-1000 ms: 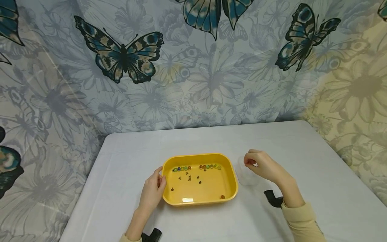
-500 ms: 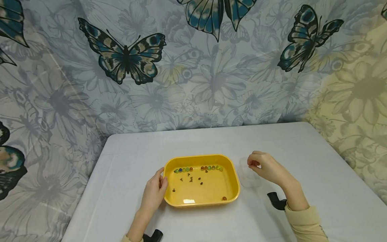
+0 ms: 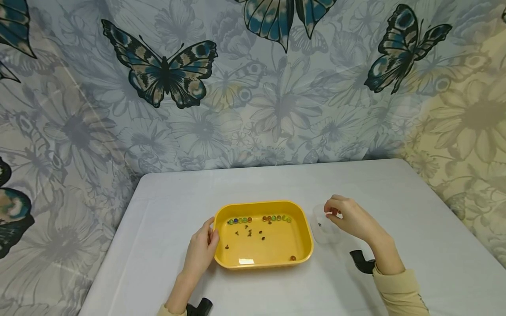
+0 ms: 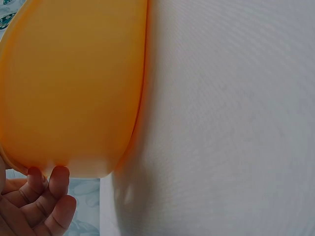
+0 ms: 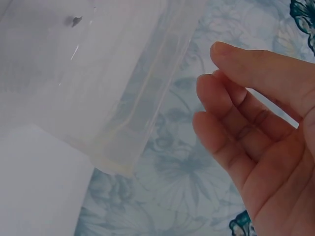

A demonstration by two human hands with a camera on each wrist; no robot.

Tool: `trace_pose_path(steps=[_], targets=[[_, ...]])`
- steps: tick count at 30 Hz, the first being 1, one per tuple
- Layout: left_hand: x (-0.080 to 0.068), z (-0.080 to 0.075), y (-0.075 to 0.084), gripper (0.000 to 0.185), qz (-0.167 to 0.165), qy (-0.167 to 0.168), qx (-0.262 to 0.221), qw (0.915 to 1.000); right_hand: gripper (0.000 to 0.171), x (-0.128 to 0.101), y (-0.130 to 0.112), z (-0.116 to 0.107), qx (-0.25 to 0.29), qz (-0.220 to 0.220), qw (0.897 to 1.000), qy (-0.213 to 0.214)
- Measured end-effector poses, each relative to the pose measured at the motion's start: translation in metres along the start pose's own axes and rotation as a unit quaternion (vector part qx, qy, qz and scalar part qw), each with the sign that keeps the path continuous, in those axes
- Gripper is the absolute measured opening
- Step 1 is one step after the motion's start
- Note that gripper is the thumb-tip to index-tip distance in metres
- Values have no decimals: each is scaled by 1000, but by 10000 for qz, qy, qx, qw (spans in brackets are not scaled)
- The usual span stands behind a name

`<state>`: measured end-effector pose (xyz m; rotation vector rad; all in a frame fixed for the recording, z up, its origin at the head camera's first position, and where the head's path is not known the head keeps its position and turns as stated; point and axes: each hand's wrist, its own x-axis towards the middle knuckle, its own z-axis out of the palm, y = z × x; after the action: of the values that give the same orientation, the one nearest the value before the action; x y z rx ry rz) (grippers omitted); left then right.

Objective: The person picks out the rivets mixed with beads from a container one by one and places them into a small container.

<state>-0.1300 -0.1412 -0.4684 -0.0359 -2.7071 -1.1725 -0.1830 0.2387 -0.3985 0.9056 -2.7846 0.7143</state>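
Note:
A yellow tray (image 3: pixel 272 245) lies on the table. My left hand (image 3: pixel 200 248) grips its left end; in the left wrist view, curled fingertips (image 4: pixel 59 177) touch the rim. Inside, round glass beads (image 3: pixel 276 218) line the back in two short rows. Several small dark pieces (image 3: pixel 249 233) lie scattered in front of them, and an orange-brown bead (image 3: pixel 293 258) sits at the front right. Above a clear plastic container (image 3: pixel 326 237), my right hand (image 3: pixel 349 219) hovers with loosely bent fingers, nothing visible between them. One small dark piece (image 5: pixel 77 21) lies in that container.
The table (image 3: pixel 375 188) has a white cover. Behind it hangs a floral cloth with butterflies (image 3: pixel 164 77). The clear container stands just right of the tray, hard to make out against the white. Black wrist mounts (image 3: pixel 361 262) stick out from both wrists.
A small dark piece now shows in the clear container, where none was visible before. My right thumb and fingers have parted slightly. The left hand keeps its hold on the tray.

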Motion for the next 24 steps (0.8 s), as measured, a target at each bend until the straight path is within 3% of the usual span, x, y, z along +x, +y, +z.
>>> trace_pose_path(steps=[24], targets=[[1, -1, 0, 40, 127, 81, 2, 9999, 19, 13, -17, -5, -126, -92, 9999, -62]])
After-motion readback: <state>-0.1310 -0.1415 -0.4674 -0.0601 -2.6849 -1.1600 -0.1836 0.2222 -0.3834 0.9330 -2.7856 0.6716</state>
